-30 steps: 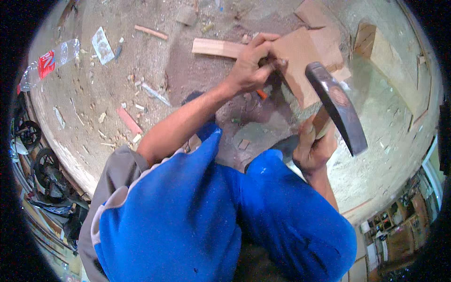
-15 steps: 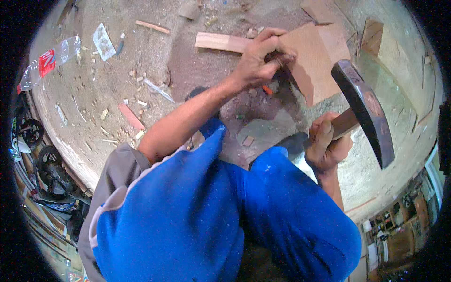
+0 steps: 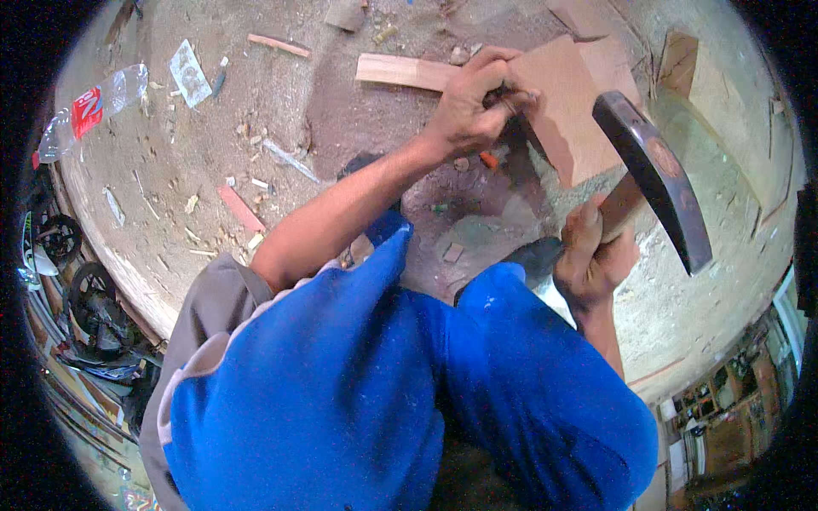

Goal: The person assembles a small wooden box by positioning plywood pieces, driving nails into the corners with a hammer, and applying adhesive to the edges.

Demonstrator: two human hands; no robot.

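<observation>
My right hand (image 3: 599, 255) is wrapped round the wooden handle of a hammer (image 3: 654, 175). Its dark metal head hangs to the right of a flat brown board (image 3: 567, 119), overlapping the board's edge in the head view. My left hand (image 3: 477, 106) is closed at the board's left edge, thumb and forefinger pinched together. What the pinch holds, if anything, is too small to tell. A pale wooden strip (image 3: 400, 71) runs in from the left and disappears behind that hand. Under the board's left side is dark shadow.
I sit low, with blue-trousered knees (image 3: 324, 400) in front. Wood scraps, a pink sliver (image 3: 240, 209) and a crushed plastic bottle (image 3: 89, 111) litter the dusty ground. A wood block (image 3: 677, 64) lies far right. Wheels (image 3: 92, 289) stand at the left edge, shelves (image 3: 724, 417) at lower right.
The hammer head has shifted up and slightly left, closer over the board's edge. My right hand has turned a little with it. My left hand stays almost where it was.
</observation>
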